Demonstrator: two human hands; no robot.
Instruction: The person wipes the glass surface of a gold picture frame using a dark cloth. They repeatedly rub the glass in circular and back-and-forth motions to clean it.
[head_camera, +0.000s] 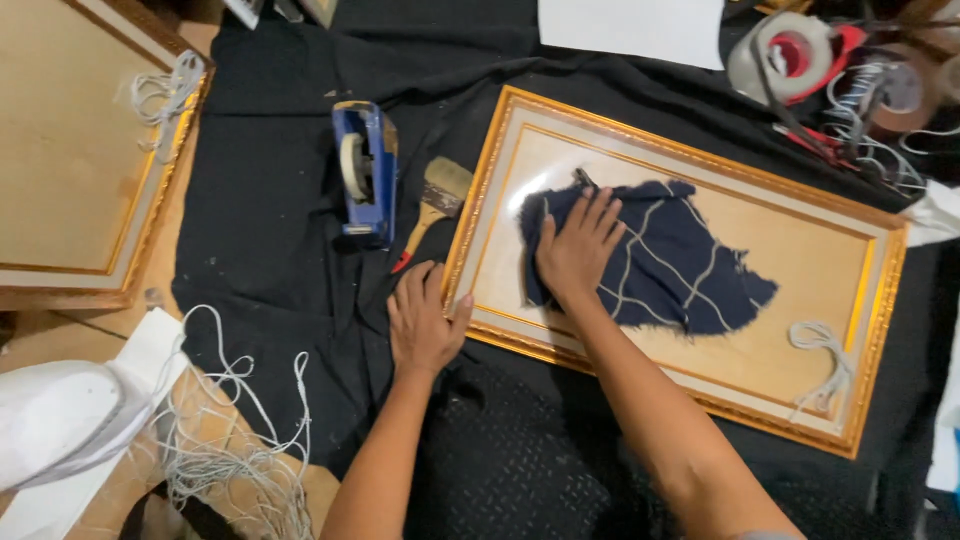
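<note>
- A second gold picture frame (75, 150) lies at the far left, about 10 o'clock from the hands, with pale string (165, 95) bunched on its upper right corner.
- More loose cord (235, 440) tangles at 8 o'clock, beside a white object (55, 415) on the floor.
- A blue tape dispenser (363, 175) stands on the black cloth (270, 220), at 11 o'clock from the left hand; a paintbrush (435, 205) lies just right of it, bristles toward 1 o'clock.
- The left hand (425, 320) lies flat and open, gripping nothing, with its fingertips against the near left edge of the gold frame (690, 400).
- That frame lies flat on the cloth in the middle of the view, its long axis running from 10 o'clock to 4 o'clock.
- The right hand (578, 248) presses palm down with spread fingers on a dark blue rag (670, 270) inside the frame's left half.
- A coil of string (825, 365) rests at the frame's right end.
- Tape rolls (790, 50) and wire clutter sit at 1 o'clock.
</note>
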